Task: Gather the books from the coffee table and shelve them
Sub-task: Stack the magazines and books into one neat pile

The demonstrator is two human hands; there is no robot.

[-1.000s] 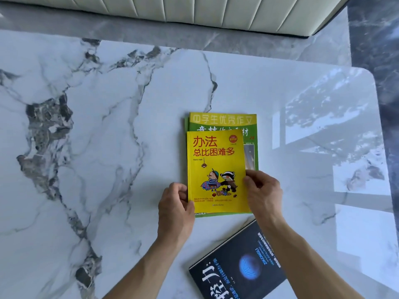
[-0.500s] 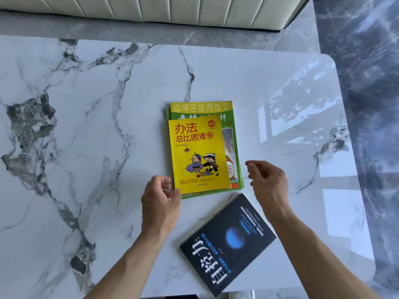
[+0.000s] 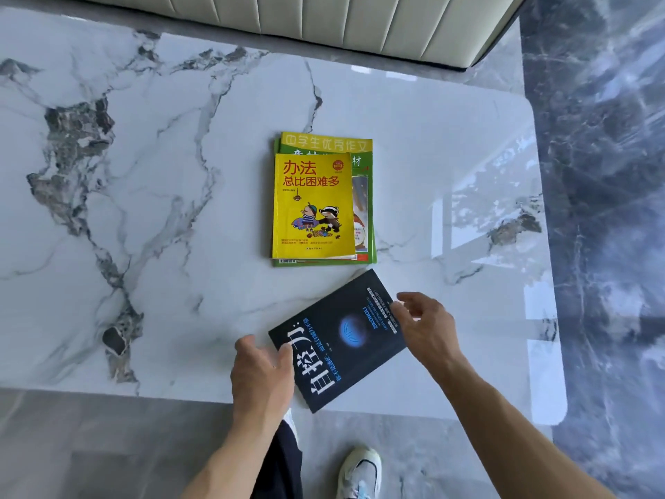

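A yellow book (image 3: 313,207) lies on top of a larger green book (image 3: 363,153) near the middle of the white marble coffee table (image 3: 144,174). A dark blue book (image 3: 338,340) lies askew near the table's front edge. My left hand (image 3: 261,376) is at that book's left corner, fingers apart, thumb touching its edge. My right hand (image 3: 426,325) hovers over its right corner with fingers spread, holding nothing.
A cream ribbed sofa (image 3: 324,23) runs along the far side of the table. Dark marbled floor (image 3: 604,174) lies to the right. Below the table's front edge I see my dark trouser leg (image 3: 280,462) and a white shoe (image 3: 360,473).
Both hands left the yellow and green stack and came back toward me to the dark blue book. The view tilted down, bringing the table's front edge and my feet into sight.
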